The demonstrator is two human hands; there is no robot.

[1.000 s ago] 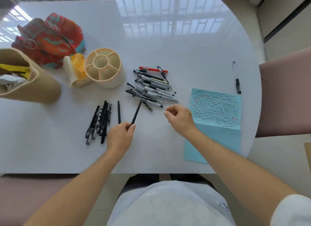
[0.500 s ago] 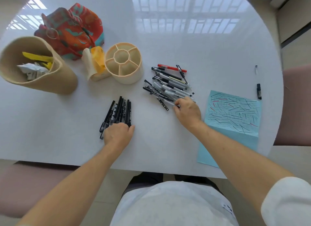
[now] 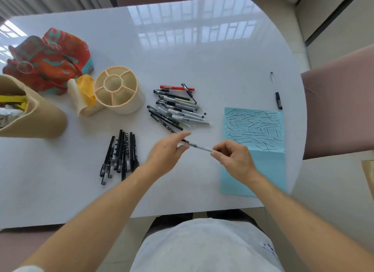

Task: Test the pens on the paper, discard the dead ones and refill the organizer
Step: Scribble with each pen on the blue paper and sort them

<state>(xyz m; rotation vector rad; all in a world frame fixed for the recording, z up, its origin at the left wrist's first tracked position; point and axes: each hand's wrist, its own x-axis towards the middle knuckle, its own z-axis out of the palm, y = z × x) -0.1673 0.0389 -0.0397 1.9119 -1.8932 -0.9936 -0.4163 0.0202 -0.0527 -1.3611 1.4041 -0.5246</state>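
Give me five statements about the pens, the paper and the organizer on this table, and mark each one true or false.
1. Both hands hold one pen between them. True: the left hand has one end, the right hand the other.
2. The organizer is full of pens. False: its compartments are empty.
3. The blue paper is already covered with test strokes on its far half. True.
4. The pile of pens lies on the blue paper. False: it lies on the table, between the organizer and the paper.
5. A row of black pens lies near the left forearm. True.
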